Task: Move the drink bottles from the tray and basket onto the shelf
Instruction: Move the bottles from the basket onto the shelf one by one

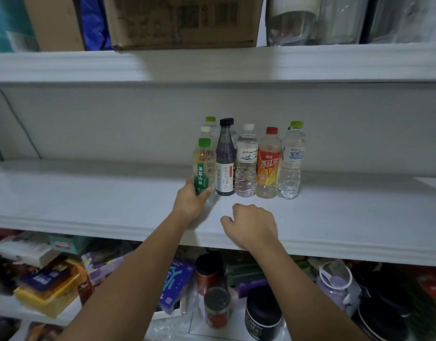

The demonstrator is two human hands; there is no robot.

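A white shelf (89,200) holds a row of upright drink bottles. My left hand (191,200) is closed around the base of a green-capped, green-labelled bottle (202,168) at the left end of the row. To its right stand a dark green-tea bottle (225,163), a clear water bottle (246,166), an orange iced-tea bottle (268,166) and a clear bottle with a light green cap (290,163). More bottles stand behind the front row, partly hidden. My right hand (251,223) hovers over the shelf's front edge, fingers curled, holding nothing. Tray and basket are out of view.
The shelf above carries a cardboard box (185,20) and clear containers (310,20). The shelf below is crowded with boxes (47,286), jars (217,308) and a dark tub (262,318). A cable (20,124) runs down the back wall at the left.
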